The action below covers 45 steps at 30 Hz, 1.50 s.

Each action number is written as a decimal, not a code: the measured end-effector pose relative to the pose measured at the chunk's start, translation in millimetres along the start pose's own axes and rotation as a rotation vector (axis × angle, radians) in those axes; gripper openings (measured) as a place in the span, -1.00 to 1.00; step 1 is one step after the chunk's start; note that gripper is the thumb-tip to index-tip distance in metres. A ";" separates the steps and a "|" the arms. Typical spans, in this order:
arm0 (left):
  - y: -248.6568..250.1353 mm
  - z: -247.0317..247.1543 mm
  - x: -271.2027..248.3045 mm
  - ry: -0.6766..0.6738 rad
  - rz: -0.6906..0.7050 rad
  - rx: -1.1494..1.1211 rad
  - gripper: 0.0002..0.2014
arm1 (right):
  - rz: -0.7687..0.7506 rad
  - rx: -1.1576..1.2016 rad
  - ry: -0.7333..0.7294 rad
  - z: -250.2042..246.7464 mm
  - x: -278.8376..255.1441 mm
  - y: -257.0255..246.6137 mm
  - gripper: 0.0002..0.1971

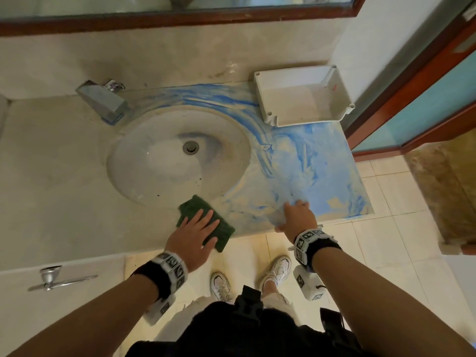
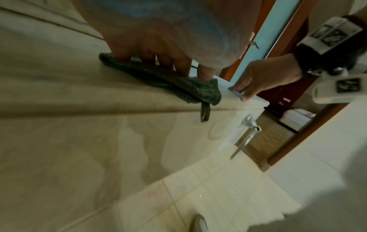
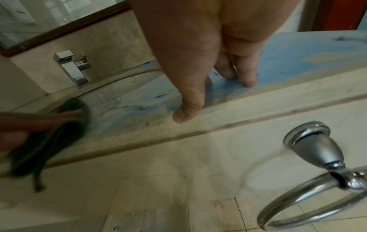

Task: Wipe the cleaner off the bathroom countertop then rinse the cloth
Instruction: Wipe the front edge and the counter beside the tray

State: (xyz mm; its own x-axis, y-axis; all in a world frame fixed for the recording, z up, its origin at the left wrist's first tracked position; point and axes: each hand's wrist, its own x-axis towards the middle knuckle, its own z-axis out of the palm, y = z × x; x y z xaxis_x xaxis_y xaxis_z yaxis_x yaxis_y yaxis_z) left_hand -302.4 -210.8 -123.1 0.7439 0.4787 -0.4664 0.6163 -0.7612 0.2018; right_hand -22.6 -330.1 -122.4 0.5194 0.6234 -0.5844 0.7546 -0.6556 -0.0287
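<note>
both flat: left hand presses the green cloth, long axis diagonal; right hand on the countertop.

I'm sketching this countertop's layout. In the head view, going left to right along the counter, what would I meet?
faucet → sink basin → green cloth under the left hand → right hand on the blue cleaner smears → white tray

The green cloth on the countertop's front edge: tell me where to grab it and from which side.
Take the green cloth by its corner overhanging the beige stone countertop edge, coming from the front and below. It lies flat under the left hand, so only there can a thumb probably get underneath.
</note>
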 end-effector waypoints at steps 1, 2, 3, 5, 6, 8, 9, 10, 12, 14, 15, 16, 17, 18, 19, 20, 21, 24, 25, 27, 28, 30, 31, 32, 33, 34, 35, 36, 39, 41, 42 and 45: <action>-6.6 7.3 -16.3 0.008 0.002 -0.015 -0.35 | 0.000 0.001 0.001 0.8 0.1 0.0 -0.32; -11.9 13.4 -30.8 0.017 -0.001 -0.031 -0.36 | -0.002 -0.002 -0.002 1.0 0.5 -0.1 -0.32; -15.8 18.8 -40.6 0.023 -0.005 -0.037 -0.38 | -0.003 -0.005 -0.008 0.6 1.3 -0.4 -0.31; -15.8 24.8 -43.8 0.010 -0.013 -0.007 -0.40 | 0.002 -0.008 -0.022 -0.1 4.0 -0.2 -0.30; -11.6 25.8 -39.7 0.004 -0.016 0.015 -0.40 | 0.005 -0.007 -0.027 -0.4 5.1 -0.5 -0.29; 1.7 23.8 -23.9 0.027 0.000 0.030 -0.40 | 0.006 -0.006 -0.032 -1.3 6.9 -1.0 -0.29; 9.5 21.6 -13.9 0.046 0.014 0.029 -0.40 | 0.007 -0.005 -0.033 -1.5 7.1 -0.7 -0.29; 16.7 18.6 -2.9 0.054 0.022 0.023 -0.39 | 0.008 -0.006 -0.032 -1.6 7.2 -0.4 -0.29; 28.6 10.3 14.6 0.042 0.018 0.013 -0.38 | 0.005 -0.012 -0.026 -0.9 6.3 0.5 -0.29; 31.7 6.1 17.2 0.035 0.022 0.026 -0.37 | -0.001 -0.011 -0.015 0.0 4.9 1.4 -0.30; 28.2 7.8 12.0 0.036 0.028 0.037 -0.38 | -0.006 -0.011 -0.009 0.1 4.5 1.8 -0.31; 21.7 11.7 2.9 0.041 0.035 0.041 -0.38 | -0.010 -0.011 -0.004 0.2 4.2 2.0 -0.32; 13.7 17.2 -9.0 0.053 0.037 0.038 -0.39 | -0.010 -0.010 0.000 0.2 3.8 2.4 -0.33; 5.0 23.1 -22.2 0.070 0.032 0.035 -0.40 | -0.010 -0.009 0.001 0.1 3.6 2.5 -0.33; -2.5 28.4 -35.0 0.067 0.023 0.043 -0.41 | -0.012 -0.010 0.002 0.1 3.5 2.3 -0.33; -8.3 34.0 -44.5 0.043 0.016 0.055 -0.43 | -0.013 -0.012 0.001 -0.1 3.5 2.2 -0.33; -12.5 38.2 -49.9 0.024 0.015 0.070 -0.45 | -0.013 -0.013 -0.001 -0.6 3.4 1.9 -0.33; -12.7 41.2 -51.3 0.022 0.006 0.040 -0.49 | -0.006 -0.014 -0.004 -1.3 3.5 0.6 -0.32; -10.4 39.6 -49.2 0.031 0.016 0.028 -0.49 | -0.003 -0.016 -0.007 -1.8 3.5 0.4 -0.31; -9.7 34.5 -42.8 0.049 0.063 0.000 -0.44 | -0.002 -0.021 -0.011 -3.7 3.9 -0.5 -0.31; -10.4 30.1 -38.8 0.040 0.087 -0.033 -0.40 | 0.001 -0.022 -0.011 -4.6 3.7 -0.9 -0.31; -9.6 20.5 -28.9 0.002 0.109 -0.077 -0.33 | 0.004 -0.024 -0.012 -6.0 3.2 -1.7 -0.33; -6.5 17.5 -23.2 0.001 0.115 -0.051 -0.31 | 0.005 -0.026 -0.013 -6.5 3.0 -1.8 -0.33; -1.5 15.0 -16.8 0.006 0.121 -0.013 -0.30 | 0.008 -0.028 -0.013 -6.6 2.8 -2.0 -0.33; 4.4 12.7 -9.8 0.014 0.123 0.010 -0.29 | 0.009 -0.029 -0.012 -7.2 2.7 -2.4 -0.33; 10.2 10.6 -2.2 0.027 0.122 0.018 -0.28 | 0.011 -0.031 -0.012 -7.7 2.3 -2.6 -0.33; 15.7 7.5 5.1 0.032 0.128 0.026 -0.27 | 0.011 -0.033 -0.010 -8.5 2.3 -2.9 -0.33; 19.9 4.3 11.5 0.026 0.139 0.034 -0.27 | 0.012 -0.035 -0.008 -9.2 2.1 -3.2 -0.34; 25.2 -1.3 20.0 0.039 0.130 0.029 -0.27 | 0.010 -0.037 -0.001 -10.7 1.2 -3.2 -0.36; 28.2 1.7 14.9 0.128 0.035 0.022 -0.26 | 0.009 -0.034 0.002 -10.4 0.8 -3.0 -0.36; 30.4 4.2 12.9 0.150 -0.027 0.006 -0.24 | 0.008 -0.033 0.001 -10.0 0.5 -3.2 -0.36; 37.7 7.7 18.7 0.104 -0.145 -0.046 -0.15 | 0.008 -0.034 0.002 -9.9 0.1 -3.5 -0.34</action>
State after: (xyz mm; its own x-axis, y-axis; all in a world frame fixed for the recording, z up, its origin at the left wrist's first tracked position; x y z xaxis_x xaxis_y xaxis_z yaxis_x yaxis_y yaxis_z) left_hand -267.3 -234.0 -130.9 0.6674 0.6267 -0.4023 0.7287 -0.6611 0.1790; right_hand -21.3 -323.5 -114.3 0.5260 0.6193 -0.5829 0.7637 -0.6456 0.0031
